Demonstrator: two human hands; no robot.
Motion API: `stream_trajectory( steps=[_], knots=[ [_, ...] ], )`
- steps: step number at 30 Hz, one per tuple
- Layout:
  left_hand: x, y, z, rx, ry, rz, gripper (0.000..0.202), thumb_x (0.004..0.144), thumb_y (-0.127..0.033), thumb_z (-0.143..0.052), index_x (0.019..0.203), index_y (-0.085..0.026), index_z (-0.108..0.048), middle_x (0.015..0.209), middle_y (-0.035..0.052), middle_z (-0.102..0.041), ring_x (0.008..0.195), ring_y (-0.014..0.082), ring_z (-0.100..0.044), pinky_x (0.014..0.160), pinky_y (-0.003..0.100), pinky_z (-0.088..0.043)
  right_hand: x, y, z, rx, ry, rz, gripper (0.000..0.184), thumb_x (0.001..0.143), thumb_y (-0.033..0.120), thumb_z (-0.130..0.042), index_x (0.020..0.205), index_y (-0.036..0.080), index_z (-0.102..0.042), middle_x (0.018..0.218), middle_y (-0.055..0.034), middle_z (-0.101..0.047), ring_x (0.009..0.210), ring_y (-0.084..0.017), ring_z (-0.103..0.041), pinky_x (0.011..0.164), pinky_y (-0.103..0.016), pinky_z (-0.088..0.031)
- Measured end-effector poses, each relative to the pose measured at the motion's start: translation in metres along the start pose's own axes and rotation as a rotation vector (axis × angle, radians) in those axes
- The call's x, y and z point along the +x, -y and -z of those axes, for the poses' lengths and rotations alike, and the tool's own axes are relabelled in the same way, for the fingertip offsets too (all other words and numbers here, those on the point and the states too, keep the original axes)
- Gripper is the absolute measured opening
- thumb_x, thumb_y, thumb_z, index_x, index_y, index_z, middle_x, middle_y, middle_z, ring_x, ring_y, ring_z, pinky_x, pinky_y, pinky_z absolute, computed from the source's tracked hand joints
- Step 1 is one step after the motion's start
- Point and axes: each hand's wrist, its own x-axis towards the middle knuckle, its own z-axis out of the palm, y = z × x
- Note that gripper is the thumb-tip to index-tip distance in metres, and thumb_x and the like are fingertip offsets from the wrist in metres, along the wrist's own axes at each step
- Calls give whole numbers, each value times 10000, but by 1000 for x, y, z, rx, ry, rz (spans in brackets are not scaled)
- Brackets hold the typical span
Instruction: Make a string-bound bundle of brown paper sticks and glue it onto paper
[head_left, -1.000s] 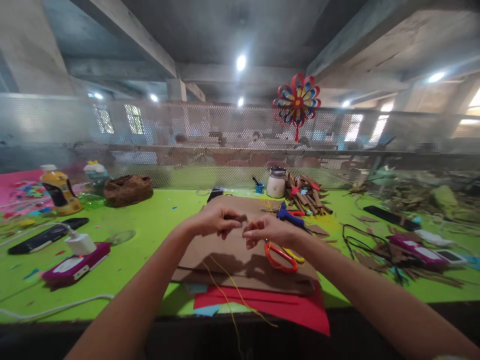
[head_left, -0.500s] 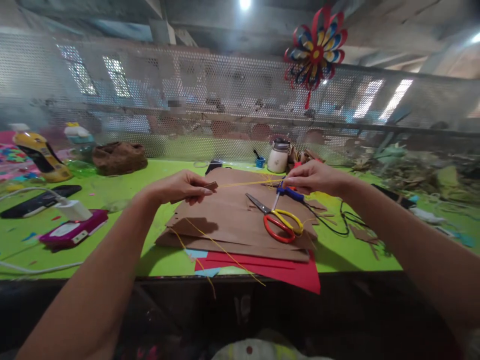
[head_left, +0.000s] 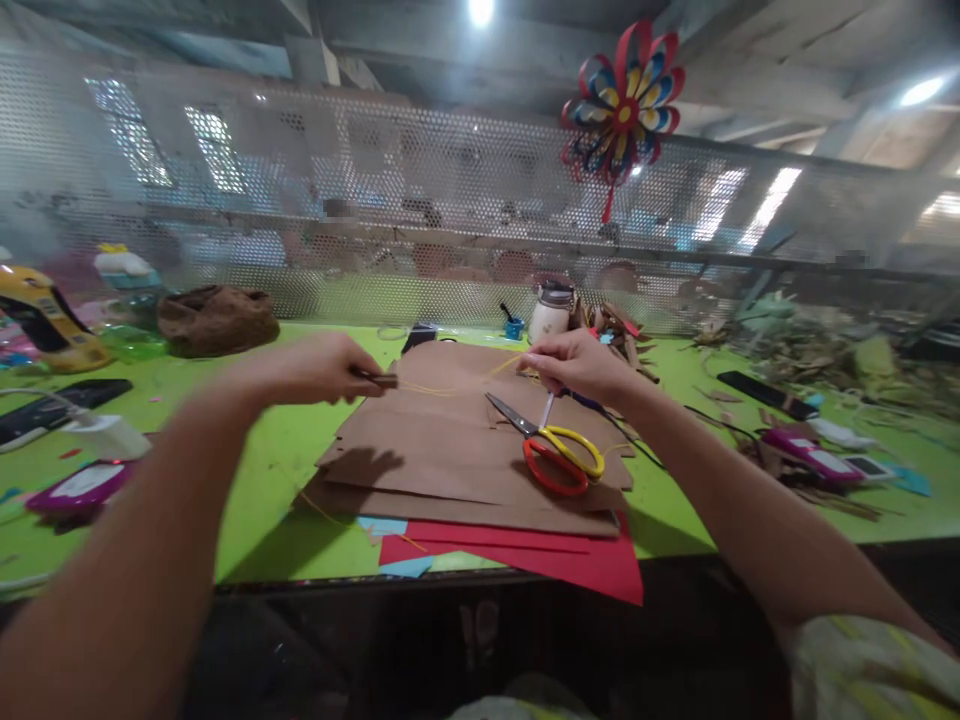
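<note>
My left hand point(head_left: 319, 370) is closed around a small flat brown piece point(head_left: 382, 380), perhaps folded card, above the left side of a stack of brown paper sheets point(head_left: 435, 455). Yellow thread point(head_left: 429, 388) runs from that piece, sagging a little, towards my right hand point(head_left: 574, 362), whose fingertips pinch it over the stack's far right part. Below my right hand, scissors point(head_left: 535, 430) with one red and one yellow handle lie on the paper, blades pointing to the far left. Beside them shows the pale shaft point(head_left: 548, 407) of a blue-handled tool, partly covered by my hand.
Red paper point(head_left: 600, 565) sticks out beneath the stack at the table's front edge. A jar point(head_left: 551, 315) and a small blue pot point(head_left: 514, 328) stand behind. Purple devices point(head_left: 79, 487), a brown cloth bundle point(head_left: 217, 320) and a yellow bottle point(head_left: 52, 320) are leftward; dry scraps point(head_left: 855, 365) lie rightward.
My left hand has moved left with the brown piece, and my right hand has shifted left too. The thread was taut between them and now hangs slacker. The view has shifted slightly.
</note>
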Motion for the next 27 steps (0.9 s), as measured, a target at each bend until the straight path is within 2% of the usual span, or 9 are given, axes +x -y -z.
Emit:
stream_trajectory(
  steps=[3,5,8,10,12,16,20,23,27],
  knots=[
    [44,-13,-57,-205,128,-170,282,719,-386,-641,837,-141,-715,513,-14,-550,464,72,-447,469,187,-273,-1,-35,7,-324,-24,-155,351,877,349,-441,792,127,-700,463,28,-530,433,-83,-435,484,-211,-342],
    [66,-15,-90,-334,204,-210,331,751,-433,-586,864,-142,-695,547,-12,-546,490,84,-435,486,204,-285,-4,-60,13,-505,-1,-211,326,878,316,-444,805,137,-706,534,-1,-598,485,-109,-500,529,-227,-379],
    [80,-11,-117,-397,239,-240,394,731,-501,-585,838,-131,-669,572,-1,-542,534,109,-447,513,226,-304,-11,-88,15,-625,-49,-240,220,828,210,-508,858,115,-705,786,-103,-680,743,-197,-595,695,-293,-422],
    [79,-6,-122,-415,265,-237,431,723,-521,-592,865,-120,-663,611,17,-564,560,122,-468,529,237,-326,-16,-95,6,-714,-119,-221,220,825,198,-517,914,100,-693,937,-163,-663,914,-252,-567,806,-351,-407],
    [75,-3,-121,-423,298,-233,456,730,-518,-593,921,-109,-661,672,39,-592,582,128,-483,539,241,-343,-17,-93,-12,-759,-121,-118,230,847,231,-511,943,114,-684,969,-159,-653,961,-253,-541,860,-364,-393],
    [67,-8,-119,-433,370,-272,473,793,-527,-518,939,-102,-667,699,47,-591,597,121,-475,547,233,-359,-2,-75,-48,-641,148,122,261,868,208,-480,1058,169,-655,948,-88,-658,861,-177,-574,776,-264,-416],
    [60,-19,-120,-425,393,-347,443,827,-529,-466,827,-123,-643,653,17,-548,570,101,-435,533,215,-339,31,-68,-60,-742,461,159,411,798,142,-522,1196,217,-589,1018,-78,-660,869,-180,-593,702,-241,-389],
    [56,-23,-120,-416,387,-368,416,822,-518,-480,754,-130,-611,662,12,-545,582,100,-432,552,217,-337,52,-73,-62,-785,651,136,353,750,125,-555,1080,210,-648,995,-72,-672,857,-183,-595,645,-226,-368],
    [54,-22,-121,-438,350,-342,400,811,-502,-502,747,-124,-613,645,12,-544,582,104,-428,562,224,-333,60,-78,-68,-780,671,91,196,709,84,-569,850,137,-695,843,-90,-692,747,-179,-597,573,-226,-342]
  ],
)
